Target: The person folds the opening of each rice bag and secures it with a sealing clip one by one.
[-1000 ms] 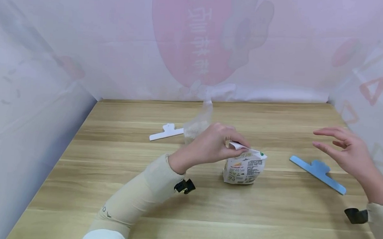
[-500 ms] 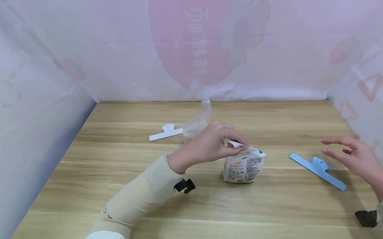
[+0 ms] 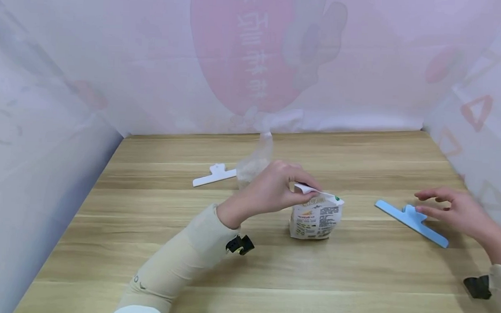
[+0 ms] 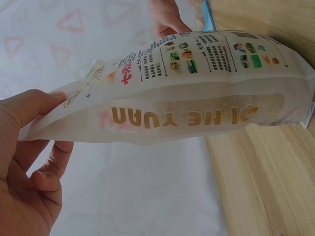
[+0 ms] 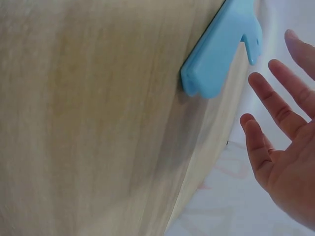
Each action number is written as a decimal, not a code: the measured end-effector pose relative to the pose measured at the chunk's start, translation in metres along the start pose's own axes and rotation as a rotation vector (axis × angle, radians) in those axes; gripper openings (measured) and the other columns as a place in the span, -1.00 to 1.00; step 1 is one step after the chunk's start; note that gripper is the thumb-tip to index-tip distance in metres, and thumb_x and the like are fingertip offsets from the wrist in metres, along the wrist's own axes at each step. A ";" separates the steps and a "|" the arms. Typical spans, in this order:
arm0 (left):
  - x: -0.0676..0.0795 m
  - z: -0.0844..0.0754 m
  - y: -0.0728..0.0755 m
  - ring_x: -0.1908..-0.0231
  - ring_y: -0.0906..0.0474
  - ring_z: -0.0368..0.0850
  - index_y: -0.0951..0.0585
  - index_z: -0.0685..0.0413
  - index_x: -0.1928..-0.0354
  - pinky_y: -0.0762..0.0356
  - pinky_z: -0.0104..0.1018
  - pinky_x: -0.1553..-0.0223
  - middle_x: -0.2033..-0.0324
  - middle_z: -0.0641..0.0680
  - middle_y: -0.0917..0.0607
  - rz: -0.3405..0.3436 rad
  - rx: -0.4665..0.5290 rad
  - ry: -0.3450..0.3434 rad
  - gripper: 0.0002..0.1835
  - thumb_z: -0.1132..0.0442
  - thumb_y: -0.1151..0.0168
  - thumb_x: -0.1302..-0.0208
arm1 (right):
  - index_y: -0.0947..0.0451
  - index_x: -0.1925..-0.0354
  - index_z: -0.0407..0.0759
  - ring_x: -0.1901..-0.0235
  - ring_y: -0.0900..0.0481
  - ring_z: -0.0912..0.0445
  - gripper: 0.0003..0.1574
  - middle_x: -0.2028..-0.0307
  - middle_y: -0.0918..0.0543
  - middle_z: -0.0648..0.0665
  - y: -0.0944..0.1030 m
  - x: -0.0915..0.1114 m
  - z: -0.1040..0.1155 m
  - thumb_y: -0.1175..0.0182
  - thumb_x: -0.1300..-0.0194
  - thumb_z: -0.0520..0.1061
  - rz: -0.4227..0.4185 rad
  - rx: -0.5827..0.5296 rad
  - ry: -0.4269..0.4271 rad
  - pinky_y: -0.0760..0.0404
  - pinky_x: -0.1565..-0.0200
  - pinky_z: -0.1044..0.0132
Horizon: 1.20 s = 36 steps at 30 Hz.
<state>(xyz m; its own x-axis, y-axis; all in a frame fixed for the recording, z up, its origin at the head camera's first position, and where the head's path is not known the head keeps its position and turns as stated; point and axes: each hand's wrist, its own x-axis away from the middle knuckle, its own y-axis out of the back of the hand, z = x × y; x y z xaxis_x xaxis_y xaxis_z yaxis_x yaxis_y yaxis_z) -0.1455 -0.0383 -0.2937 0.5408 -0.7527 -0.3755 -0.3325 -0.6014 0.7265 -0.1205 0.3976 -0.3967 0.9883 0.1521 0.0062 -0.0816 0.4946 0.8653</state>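
A white printed snack bag (image 3: 316, 218) stands upright on the table right of centre. My left hand (image 3: 270, 187) pinches its folded top edge between thumb and fingers; in the left wrist view the bag (image 4: 187, 93) stretches away from the thumb, with gold lettering along it. To the right lies a light blue bag clip (image 3: 411, 221) on the wood. My right hand (image 3: 456, 209) hovers by the clip's handle tab with its fingers apart, holding nothing. The right wrist view has the blue clip (image 5: 216, 54) just beyond the spread fingertips (image 5: 261, 86).
A white bag clip (image 3: 214, 175) lies at the back left. Beside it a translucent bag (image 3: 254, 163) with a twisted top is partly hidden behind my left hand. Pale printed sheets (image 3: 153, 79) wall the wooden table (image 3: 312, 278) at the back and both sides.
My right hand has come down and nearer to the blue clip's tab. My left hand keeps its pinch on the snack bag. The whole view has shifted slightly.
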 end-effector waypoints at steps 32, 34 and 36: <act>-0.001 0.000 -0.004 0.33 -0.64 -0.29 -0.79 0.12 0.21 -0.57 -0.59 0.33 0.26 0.04 -0.82 0.018 0.055 0.054 -0.89 0.34 -0.37 -0.24 | -0.58 0.22 -0.26 0.39 -0.34 0.57 -0.80 0.26 -0.67 -0.15 -0.008 -0.004 0.003 -0.37 -0.25 -0.18 0.103 0.046 0.038 -0.43 0.40 0.46; -0.001 0.000 -0.005 0.34 -0.65 -0.30 -0.78 0.13 0.21 -0.57 -0.59 0.34 0.25 0.04 -0.82 0.021 0.058 0.064 -0.89 0.35 -0.37 -0.24 | -0.56 0.22 -0.25 0.39 -0.35 0.56 -0.81 0.28 -0.66 -0.12 -0.007 -0.004 0.003 -0.35 -0.28 -0.18 0.115 0.034 0.043 -0.43 0.41 0.46; -0.002 0.000 -0.005 0.36 -0.65 -0.32 -0.78 0.13 0.20 -0.57 -0.60 0.35 0.25 0.05 -0.82 0.024 0.055 0.071 -0.89 0.34 -0.37 -0.24 | -0.54 0.20 -0.26 0.38 -0.36 0.54 -0.80 0.29 -0.65 -0.08 -0.007 -0.004 0.004 -0.35 -0.27 -0.21 0.105 0.015 0.056 -0.43 0.40 0.46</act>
<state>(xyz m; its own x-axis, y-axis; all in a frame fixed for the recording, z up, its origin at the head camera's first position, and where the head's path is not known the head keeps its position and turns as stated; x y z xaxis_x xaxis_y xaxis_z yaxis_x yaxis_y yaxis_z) -0.1450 -0.0339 -0.2965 0.5851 -0.7474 -0.3148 -0.3871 -0.5985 0.7014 -0.1228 0.3899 -0.4006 0.9657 0.2502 0.0691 -0.1816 0.4610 0.8686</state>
